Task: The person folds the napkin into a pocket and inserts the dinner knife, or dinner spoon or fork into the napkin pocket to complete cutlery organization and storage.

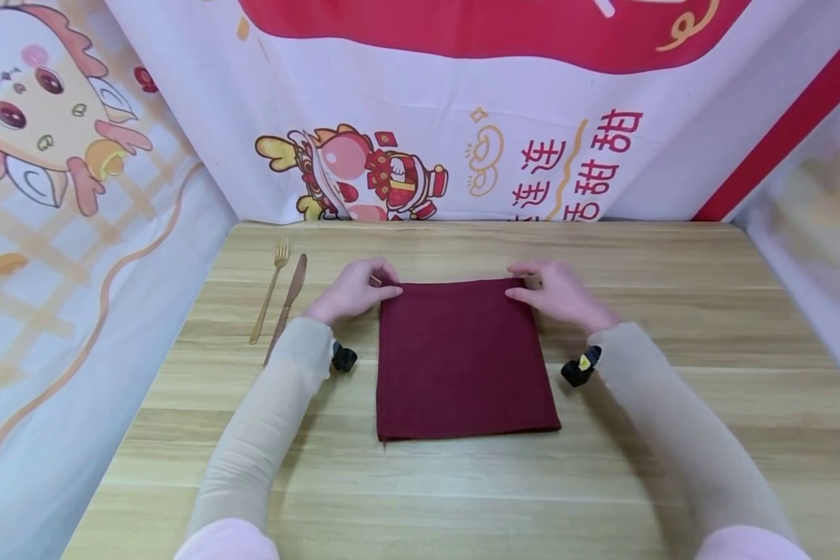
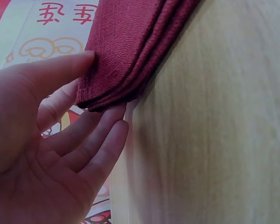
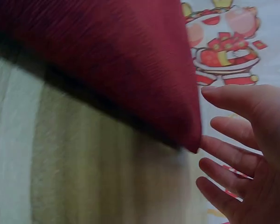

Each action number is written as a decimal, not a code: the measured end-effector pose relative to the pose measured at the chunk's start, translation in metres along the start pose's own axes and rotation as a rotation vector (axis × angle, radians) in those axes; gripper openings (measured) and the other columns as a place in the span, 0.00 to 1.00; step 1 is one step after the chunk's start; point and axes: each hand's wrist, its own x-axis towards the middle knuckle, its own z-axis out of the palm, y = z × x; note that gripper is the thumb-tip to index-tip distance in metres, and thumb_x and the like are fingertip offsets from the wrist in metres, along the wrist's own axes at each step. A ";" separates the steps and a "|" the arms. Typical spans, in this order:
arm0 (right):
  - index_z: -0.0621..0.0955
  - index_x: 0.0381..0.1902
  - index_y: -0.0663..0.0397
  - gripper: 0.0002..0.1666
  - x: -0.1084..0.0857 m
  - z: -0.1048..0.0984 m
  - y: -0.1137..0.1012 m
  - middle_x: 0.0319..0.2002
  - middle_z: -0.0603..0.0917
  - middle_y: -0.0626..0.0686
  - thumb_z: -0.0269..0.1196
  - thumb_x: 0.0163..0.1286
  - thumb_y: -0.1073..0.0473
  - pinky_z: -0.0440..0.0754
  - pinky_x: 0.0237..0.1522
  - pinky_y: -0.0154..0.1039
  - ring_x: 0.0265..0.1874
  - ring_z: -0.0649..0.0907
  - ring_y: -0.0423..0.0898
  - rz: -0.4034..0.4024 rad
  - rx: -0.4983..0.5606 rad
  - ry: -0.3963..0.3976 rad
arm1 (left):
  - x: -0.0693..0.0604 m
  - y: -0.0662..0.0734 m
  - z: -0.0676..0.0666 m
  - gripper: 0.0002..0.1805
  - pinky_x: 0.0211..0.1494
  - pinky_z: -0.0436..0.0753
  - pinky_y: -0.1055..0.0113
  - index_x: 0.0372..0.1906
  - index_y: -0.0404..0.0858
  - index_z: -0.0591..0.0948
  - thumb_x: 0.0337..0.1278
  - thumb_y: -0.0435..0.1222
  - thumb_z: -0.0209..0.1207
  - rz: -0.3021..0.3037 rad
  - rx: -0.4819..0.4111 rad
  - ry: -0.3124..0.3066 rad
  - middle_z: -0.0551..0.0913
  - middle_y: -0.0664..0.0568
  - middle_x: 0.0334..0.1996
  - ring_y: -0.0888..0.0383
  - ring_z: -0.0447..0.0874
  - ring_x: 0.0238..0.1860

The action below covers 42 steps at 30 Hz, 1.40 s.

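Note:
A dark red cloth napkin (image 1: pixel 465 358), folded into a near-square, lies on the wooden table between both hands. My left hand (image 1: pixel 353 291) pinches its far left corner, thumb on top and fingers beneath. Several stacked layers of the napkin (image 2: pixel 126 51) show at that corner in the left wrist view. At the far right corner is my right hand (image 1: pixel 563 297), its thumb and fingers spread apart around the corner. In the right wrist view, the fingers of the right hand (image 3: pixel 266 154) are loosely extended beside the pointed napkin corner (image 3: pixel 177 112), without a visible pinch.
A gold fork (image 1: pixel 269 299) and a gold table knife (image 1: pixel 295 284) lie left of the napkin; the left forearm partly covers the knife's lower end. A printed white and red curtain (image 1: pixel 462 101) hangs behind the table's far edge. Small black wrist cameras (image 1: pixel 344 358) sit at both wrists.

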 end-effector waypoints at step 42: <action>0.78 0.21 0.48 0.19 -0.016 -0.034 0.015 0.22 0.76 0.46 0.78 0.60 0.53 0.71 0.31 0.44 0.25 0.74 0.45 -0.068 -0.233 -0.043 | -0.001 0.028 0.003 0.09 0.42 0.79 0.63 0.44 0.41 0.86 0.63 0.39 0.70 0.120 -0.041 0.058 0.84 0.54 0.34 0.58 0.80 0.37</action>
